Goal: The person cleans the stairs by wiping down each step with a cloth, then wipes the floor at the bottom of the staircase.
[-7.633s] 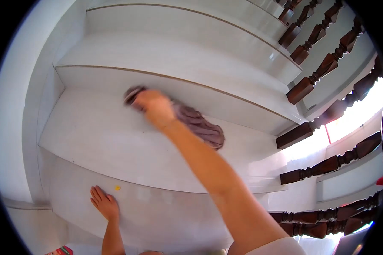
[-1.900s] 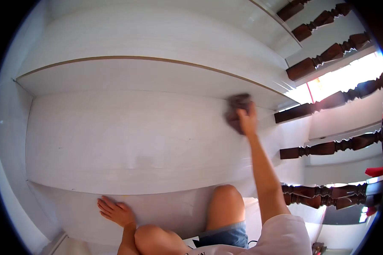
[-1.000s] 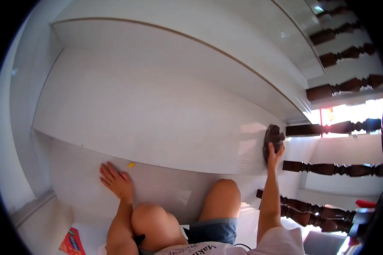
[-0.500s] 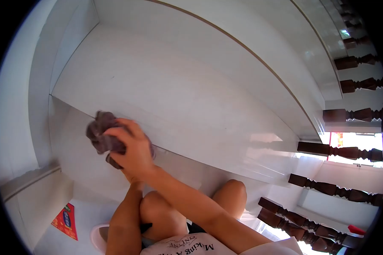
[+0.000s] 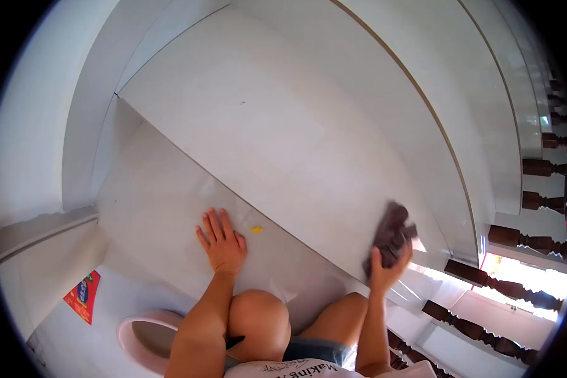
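- Right grip: your right hand (image 5: 390,272) is pinching a bunched cloth (image 5: 394,232), thumb on the near side; the far fingers are partly hidden by the cloth.
- Cloth: dark brownish-purple, crumpled, slightly blurred, at the right end of the pale step (image 5: 296,138), near the railing; can't tell how much of it touches the surface.
- Left grip: your left hand (image 5: 225,253) holds nothing; fingers spread, palm down against the pale face (image 5: 164,195) below the step's front edge, fingertips pointing up toward that edge.
- Yellow bit (image 5: 257,230): small, just right of your left fingers, below the edge, apart from the hand.
- Speck (image 5: 242,103): tiny, dark, on the step, well apart from the cloth.
- Your knees (image 5: 258,318) are bent below the step, between your two forearms; blue-grey shorts (image 5: 318,349), white shirt (image 5: 283,370) with black lettering at the bottom.
- Pink tub (image 5: 125,343): low, left of your left forearm, which covers part of it.
- Red packet (image 5: 84,298): pointed, blue label, farther left beyond the tub.
- Railing posts (image 5: 485,278): dark, turned wood, along the right; bright light between some.
- More pale steps (image 5: 479,113) at upper right; white wall (image 5: 31,113) at left.
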Action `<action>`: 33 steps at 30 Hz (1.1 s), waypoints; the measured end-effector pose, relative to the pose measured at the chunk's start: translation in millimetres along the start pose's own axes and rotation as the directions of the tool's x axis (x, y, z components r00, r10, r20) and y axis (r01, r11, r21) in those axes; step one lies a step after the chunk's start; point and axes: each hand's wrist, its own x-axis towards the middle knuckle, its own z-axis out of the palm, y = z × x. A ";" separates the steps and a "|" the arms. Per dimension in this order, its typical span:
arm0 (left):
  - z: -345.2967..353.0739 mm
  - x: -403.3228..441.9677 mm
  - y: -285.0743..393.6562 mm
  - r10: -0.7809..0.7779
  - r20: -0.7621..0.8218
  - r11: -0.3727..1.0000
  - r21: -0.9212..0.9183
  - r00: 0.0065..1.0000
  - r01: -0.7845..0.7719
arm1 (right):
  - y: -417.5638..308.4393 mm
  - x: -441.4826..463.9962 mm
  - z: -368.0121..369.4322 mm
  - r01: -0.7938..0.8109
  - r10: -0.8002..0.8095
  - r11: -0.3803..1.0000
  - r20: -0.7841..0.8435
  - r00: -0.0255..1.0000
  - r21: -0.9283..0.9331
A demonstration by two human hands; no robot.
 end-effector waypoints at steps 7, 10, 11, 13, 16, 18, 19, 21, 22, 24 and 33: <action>-3.1 2.1 3.3 -0.018 0.058 0.999 -0.049 0.998 0.020 | -253.7 89.9 196.5 0.229 -0.265 0.914 0.067 0.962 0.335; 6.1 2.0 -4.1 0.001 0.061 1.000 0.012 0.998 -0.002 | -330.8 73.9 235.2 0.322 -0.398 0.844 0.101 0.912 0.428; 13.2 0.3 -7.4 0.007 0.058 0.999 0.042 0.998 -0.009 | -346.2 58.9 233.0 0.275 -0.403 0.831 0.184 0.896 0.483; 21.9 -3.7 -13.7 0.009 0.203 1.000 -0.005 0.979 -0.008 | -352.5 33.8 222.3 0.184 -0.439 0.753 0.274 0.855 0.632; 19.6 -8.0 -17.1 0.097 0.116 0.995 0.001 0.988 -0.098 | -345.1 15.8 183.1 -0.076 -0.401 0.674 0.450 0.798 0.735; 11.1 -4.9 -9.1 0.098 0.052 0.995 0.010 0.994 -0.098 | -306.0 30.1 142.6 -0.108 -0.314 0.690 0.430 0.846 0.716; 1.9 -1.0 -4.2 0.053 0.075 0.999 0.006 0.996 -0.053 | -277.9 38.1 123.5 -0.114 -0.255 0.715 0.409 0.876 0.689; -3.3 -0.4 0.4 0.000 0.101 1.000 -0.007 0.995 0.000 | -198.5 54.1 78.4 -0.318 -0.027 0.719 0.481 0.876 0.618; -3.2 -0.1 1.2 -0.008 0.098 1.000 -0.017 0.995 0.009 | -148.6 51.4 63.2 -0.526 0.137 0.510 0.539 0.831 0.681; -1.1 1.8 0.4 -0.008 0.058 1.000 -0.018 0.998 0.009 | -79.8 51.4 24.1 -0.552 0.352 0.510 0.425 0.834 0.660; -6.1 2.5 3.3 -0.003 0.045 1.000 -0.021 0.999 0.004 | -193.8 2.2 101.5 0.186 -0.316 0.916 0.352 0.881 0.355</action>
